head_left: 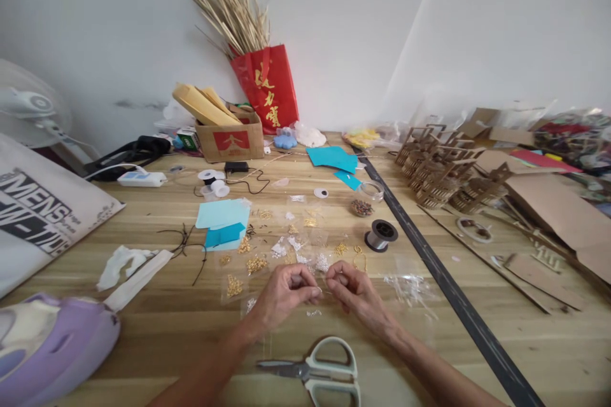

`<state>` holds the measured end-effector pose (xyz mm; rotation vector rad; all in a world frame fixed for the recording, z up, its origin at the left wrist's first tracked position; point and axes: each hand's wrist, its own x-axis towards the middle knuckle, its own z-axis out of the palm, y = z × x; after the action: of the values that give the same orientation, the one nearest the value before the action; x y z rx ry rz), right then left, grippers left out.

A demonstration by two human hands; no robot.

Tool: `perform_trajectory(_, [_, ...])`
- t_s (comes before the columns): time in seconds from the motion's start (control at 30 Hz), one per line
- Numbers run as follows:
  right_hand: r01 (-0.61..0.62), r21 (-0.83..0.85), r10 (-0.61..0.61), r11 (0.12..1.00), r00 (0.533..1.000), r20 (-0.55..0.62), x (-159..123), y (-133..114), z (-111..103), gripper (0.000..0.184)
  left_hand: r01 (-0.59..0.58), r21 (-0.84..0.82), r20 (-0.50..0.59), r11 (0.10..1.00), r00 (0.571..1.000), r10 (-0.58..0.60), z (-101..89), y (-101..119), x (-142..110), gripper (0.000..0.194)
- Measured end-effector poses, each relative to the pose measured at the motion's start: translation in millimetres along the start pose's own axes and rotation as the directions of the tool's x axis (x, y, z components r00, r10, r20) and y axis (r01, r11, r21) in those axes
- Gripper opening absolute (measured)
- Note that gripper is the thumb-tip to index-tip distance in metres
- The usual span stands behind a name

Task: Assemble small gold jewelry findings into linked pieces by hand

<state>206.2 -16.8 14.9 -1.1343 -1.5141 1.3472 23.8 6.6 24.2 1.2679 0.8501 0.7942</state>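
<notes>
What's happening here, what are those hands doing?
A person's left hand and right hand are close together over the table, fingers pinched. Something thin and pale shows at the left fingertips, too small to name. Little piles of gold bits lie beyond and beside the left hand. The scissors lie between the forearms, with neither hand on them. A spool stands beyond the right hand.

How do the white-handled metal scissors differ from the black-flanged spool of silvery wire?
The white-handled metal scissors lie flat; the spool stands upright. The scissors are long, the spool compact and round. The scissors lie nearer the camera than the spool. Both rest on the wooden table.
</notes>
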Motion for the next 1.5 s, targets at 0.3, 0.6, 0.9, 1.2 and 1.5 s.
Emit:
perform_trajectory(0.3, [0.108,-0.627,-0.169,0.771,0.985,-0.038,-1,-30,-34,0.026,0.006,-0.04,-0.044,0.999,0.999,-0.007,-2.1,-2,0,0.018])
perform_trajectory(0.6, [0.082,-0.527,-0.062,0.846,0.997,0.054,-3,-46,-8,0.021,-0.031,0.108,-0.115,0.994,0.992,0.044,0.2,0,1,0.011])
perform_trajectory(0.9, [0.255,-0.562,-0.215,0.787,0.967,0.138,8,-27,8,0.01,-0.069,0.234,-0.16,0.97,0.981,0.108,-2.5,-1,-1,0.007])
perform_trajectory(1.2, [0.085,-0.421,-0.071,0.903,0.996,0.047,8,-24,4,0.009,-0.016,-0.035,-0.177,0.999,0.984,0.01,-2.0,-4,-1,0.014])
perform_trajectory(1.5, [-0.027,0.025,0.027,0.999,1.0,0.011,11,-5,4,0.031,0.04,-0.145,-0.24,0.989,0.968,-0.075,-3.0,-4,-2,0.018])
